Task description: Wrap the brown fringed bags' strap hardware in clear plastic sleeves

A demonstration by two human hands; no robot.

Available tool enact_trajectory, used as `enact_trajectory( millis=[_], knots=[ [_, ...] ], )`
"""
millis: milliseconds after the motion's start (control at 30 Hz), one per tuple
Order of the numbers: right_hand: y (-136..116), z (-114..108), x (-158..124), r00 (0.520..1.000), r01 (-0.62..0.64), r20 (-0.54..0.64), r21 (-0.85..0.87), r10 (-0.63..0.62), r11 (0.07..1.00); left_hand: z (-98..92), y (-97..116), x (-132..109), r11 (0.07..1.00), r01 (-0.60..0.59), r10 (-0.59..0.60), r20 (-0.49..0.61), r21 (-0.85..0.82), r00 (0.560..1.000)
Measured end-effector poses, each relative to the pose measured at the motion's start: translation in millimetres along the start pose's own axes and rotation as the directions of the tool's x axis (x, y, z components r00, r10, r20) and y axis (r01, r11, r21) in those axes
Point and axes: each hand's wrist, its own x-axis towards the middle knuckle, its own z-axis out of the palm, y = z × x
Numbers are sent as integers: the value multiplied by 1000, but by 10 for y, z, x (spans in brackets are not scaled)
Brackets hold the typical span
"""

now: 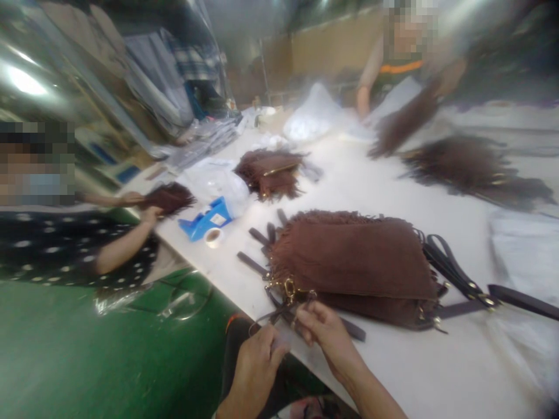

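A stack of brown fringed bags (353, 256) lies on the white table just beyond my hands. Gold clips (289, 289) and dark strap ends hang out at the stack's near left corner. My right hand (326, 334) is closed, its fingers pinching a dark strap (286, 316) beside those clips. Close by at the table's edge, my left hand (257, 362) is closed too, thumb against fingers. A thin dark strip runs toward it, but blur hides what lies between its fingertips.
A blue tape dispenser (207, 220) and a tape roll (213, 237) lie to the left. Farther back are more fringed bags (273, 173) and clear plastic (314, 116). A co-worker's hands (151, 215) hold a brown piece at left; another person handles a bag (408, 119) across the table.
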Motion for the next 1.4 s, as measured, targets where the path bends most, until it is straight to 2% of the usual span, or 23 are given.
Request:
enact_trajectory(
  millis=[300, 400, 533, 667, 800, 900, 1000, 1267, 1400],
  knots=[
    [-1, -20, 1, 999, -26, -19, -11, 26, 1000, 33, 202, 89, 982, -61, 61, 6, 181, 998],
    [7, -32, -1, 999, -17, -32, -21, 16, 1000, 38, 241, 121, 991, -36, 34, 17, 129, 999],
    [-13, -40, -6, 999, -25, -28, -46, 24, 999, 23, 267, 149, 998, 54, -53, 56, -11, 997],
    [-24, -53, 7, 999, -39, -32, -82, 36, 996, -5, 293, 155, 996, 86, -85, 67, -20, 994],
    [8, -77, 33, 998, -21, -54, -136, 14, 990, -6, 319, 147, 992, -7, 0, 54, 122, 999],
    [41, -95, 48, 997, -2, -77, -162, -10, 987, 18, 330, 132, 949, -102, 96, 37, 297, 995],
    [61, -104, 55, 996, -20, -89, -145, 7, 989, 37, 333, 113, 901, -142, 150, 12, 411, 989],
    [70, -44, 55, 985, -53, -169, -139, 29, 989, 85, 297, 66, 836, -189, 275, -94, 516, 957],
    [69, -27, 53, 979, -40, -202, -174, 4, 984, 144, 278, 71, 830, -185, 270, -89, 527, 959]
  ],
)
